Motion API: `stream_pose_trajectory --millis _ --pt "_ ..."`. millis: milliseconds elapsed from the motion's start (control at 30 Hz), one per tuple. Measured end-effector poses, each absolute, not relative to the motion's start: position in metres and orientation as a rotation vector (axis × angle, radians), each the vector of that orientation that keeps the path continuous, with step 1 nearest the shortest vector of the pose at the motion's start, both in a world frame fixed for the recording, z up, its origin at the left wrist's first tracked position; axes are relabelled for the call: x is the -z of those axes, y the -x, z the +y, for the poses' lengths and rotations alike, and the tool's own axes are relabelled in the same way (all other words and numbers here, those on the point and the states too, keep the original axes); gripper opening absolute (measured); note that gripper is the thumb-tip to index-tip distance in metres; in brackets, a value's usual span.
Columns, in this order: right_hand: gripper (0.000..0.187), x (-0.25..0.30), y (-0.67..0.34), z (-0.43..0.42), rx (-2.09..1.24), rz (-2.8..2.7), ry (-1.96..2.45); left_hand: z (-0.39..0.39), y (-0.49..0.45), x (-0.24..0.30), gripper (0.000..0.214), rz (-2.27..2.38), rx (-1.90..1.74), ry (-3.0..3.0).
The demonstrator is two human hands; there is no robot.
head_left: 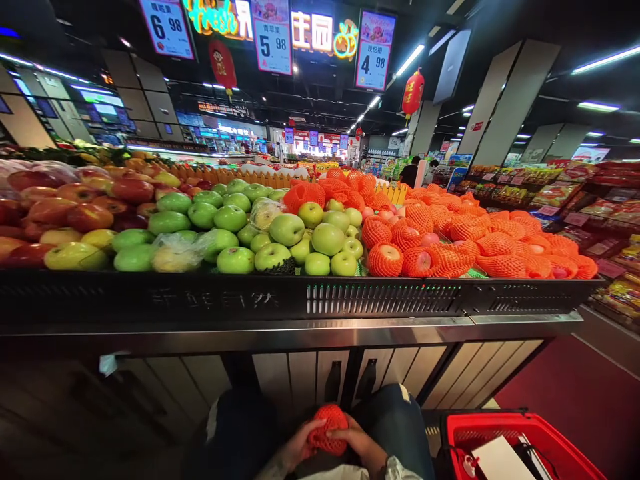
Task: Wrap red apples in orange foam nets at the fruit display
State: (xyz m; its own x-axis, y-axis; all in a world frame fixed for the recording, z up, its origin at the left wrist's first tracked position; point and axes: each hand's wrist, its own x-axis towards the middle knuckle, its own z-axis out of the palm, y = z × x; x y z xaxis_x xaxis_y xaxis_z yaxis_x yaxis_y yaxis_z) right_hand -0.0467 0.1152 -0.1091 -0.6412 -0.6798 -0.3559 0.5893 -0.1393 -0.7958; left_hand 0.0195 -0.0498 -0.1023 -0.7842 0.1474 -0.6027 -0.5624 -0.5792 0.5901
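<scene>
The shop's fruit stand (390,301) bears green apples (231,219), a red basket (490,421) holds a flat white object (504,460), and left hand (301,440) and right hand (359,438) wrap fingers (315,425) round netted fruit (330,421).

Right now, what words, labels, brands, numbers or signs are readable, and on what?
"嘎啦果 6.98": left price sign.
"青苹果 5.98": middle price sign.
"晚伦橙 4.98": right price sign.
"Fresh", "庄园": neon sign, partly hidden.
"旺": right lantern.
"新鲜自然": display front.
Too small or blurred: left lantern, snack packets, distant signs.
</scene>
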Motion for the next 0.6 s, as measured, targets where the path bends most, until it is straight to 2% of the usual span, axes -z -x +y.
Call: stream_pose_trajectory --millis 100,300,467,600 --pt "0.072 0.109 0.047 0.117 1.818 1.277 0.125 -0.050 -0.021 0.100 0.042 1.093 -2.403 0.643" --pt "0.064 0.110 0.053 0.118 1.888 1.373 -0.063 -0.051 -0.021 0.105 0.032 1.026 -2.392 0.681" --pt "0.067 0.111 0.057 0.120 1.942 1.429 -0.100 -0.053 -0.021 0.118 0.041 1.127 -2.290 0.674" --pt "0.068 0.110 0.056 0.119 1.970 1.443 -0.089 -0.052 -0.021 0.116 0.056 1.091 -2.348 0.619"
